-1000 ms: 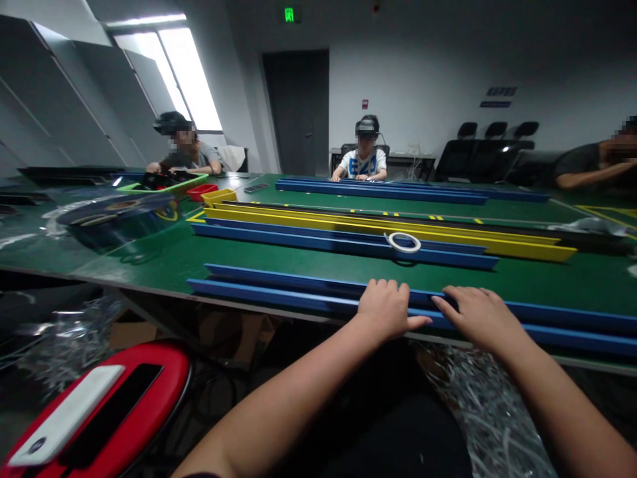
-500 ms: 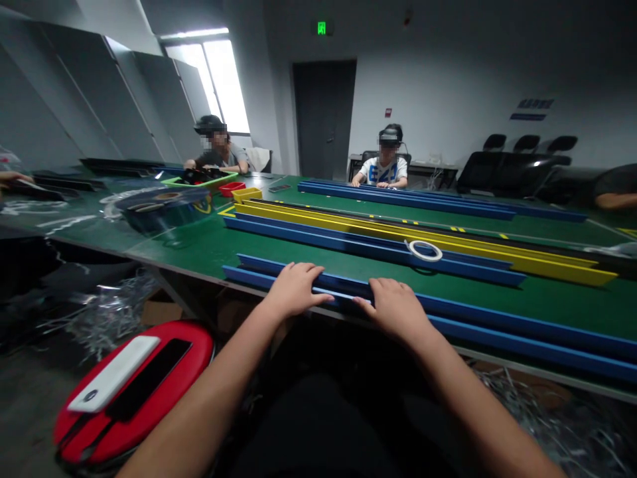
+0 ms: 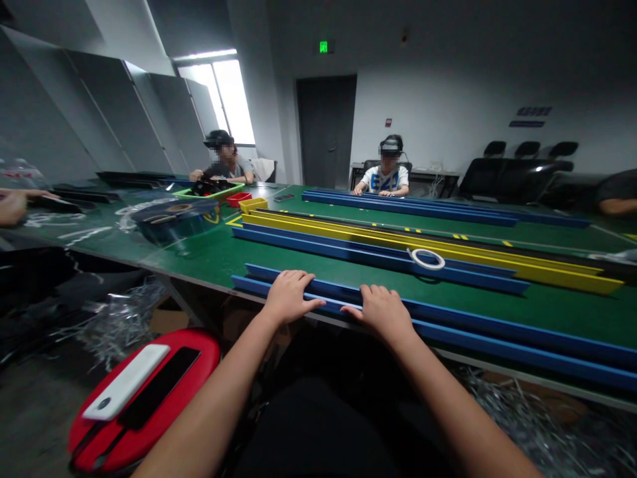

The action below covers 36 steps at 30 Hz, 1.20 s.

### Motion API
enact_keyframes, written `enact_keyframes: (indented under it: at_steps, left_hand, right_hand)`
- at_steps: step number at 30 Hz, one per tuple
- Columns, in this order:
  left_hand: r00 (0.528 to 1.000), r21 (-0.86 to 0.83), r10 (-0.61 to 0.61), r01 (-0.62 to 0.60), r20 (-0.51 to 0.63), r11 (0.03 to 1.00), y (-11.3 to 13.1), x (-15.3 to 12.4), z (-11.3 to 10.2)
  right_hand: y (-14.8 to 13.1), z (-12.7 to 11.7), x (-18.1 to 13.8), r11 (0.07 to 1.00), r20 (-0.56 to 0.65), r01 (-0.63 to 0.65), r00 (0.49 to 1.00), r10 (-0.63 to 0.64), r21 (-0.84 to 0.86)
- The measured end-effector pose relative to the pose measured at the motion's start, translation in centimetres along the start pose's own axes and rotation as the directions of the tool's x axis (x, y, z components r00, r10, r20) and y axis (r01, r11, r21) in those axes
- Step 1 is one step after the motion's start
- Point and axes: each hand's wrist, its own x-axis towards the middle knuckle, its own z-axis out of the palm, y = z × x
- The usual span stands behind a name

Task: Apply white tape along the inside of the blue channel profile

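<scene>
Now rests left hand (image 3: 290, 297) and right hand (image 3: 384, 311) on the near blue channel (image 3: 452, 337), much closer to its left end than a second ago, seemingly following its length along the green table's (image 3: 206, 257) near edge. Bends fingers over it, thumbs spread; cannot tell whether gripping firmly.

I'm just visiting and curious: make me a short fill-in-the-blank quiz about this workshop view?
1. The left hand and right hand touch a rail coloured ____.
2. The ring beyond the hands is coloured ____.
3. On the red seat, the white device lies beside a ____ one.
4. The sign above the door glows ____.

Missing words: blue; white; black; green.
</scene>
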Motion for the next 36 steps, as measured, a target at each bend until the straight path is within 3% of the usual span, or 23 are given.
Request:
enact_keyframes:
  at_steps: [5, 16, 20, 23, 27, 32, 36]
  left_hand:
    - [1.000, -0.046, -0.004, 0.003, -0.031, 0.999, 3.9, 0.7, 0.9]
    - [0.999, -0.105, 0.024, -0.027, -0.037, 0.994, 19.3, 4.2, 4.5]
    - [0.998, -0.083, 0.053, -0.051, 0.020, 0.995, 22.4, 5.3, 5.1]
    - [0.987, -0.087, 0.154, -0.149, 0.051, 0.985, 21.9, 5.3, 4.8]
    - [0.954, -0.146, 0.295, -0.285, 0.048, 0.947, 18.8, 4.7, 3.7]
    - [0.981, -0.107, 0.154, -0.142, 0.118, 0.984, 12.7, 4.1, 2.1]
    - [0.985, -0.056, 0.089, -0.082, 0.149, 0.995, 8.8, 3.3, 1.4]
  right_hand:
    - [3.5, -0.2, -1.7, 0.998, 0.051, 0.004, 0.999, -0.001, -0.058]
    - [20.7, 1.9, -9.5, 0.996, 0.032, 0.048, 0.998, -0.045, -0.069]
    - [24.1, 2.0, -11.3, 0.998, 0.033, 0.034, 0.999, -0.033, -0.053]
    - [24.5, 1.8, -11.6, 1.000, 0.041, 0.004, 0.999, -0.003, -0.025]
    - [23.7, 1.5, -11.3, 0.996, 0.064, -0.082, 0.995, 0.080, 0.024]
    - [21.4, 0.8, -10.5, 0.977, 0.047, -0.210, 0.977, 0.209, 0.021]
    - [19.8, 0.3, -8.6, 0.965, 0.021, -0.241, 0.971, 0.240, 0.108]
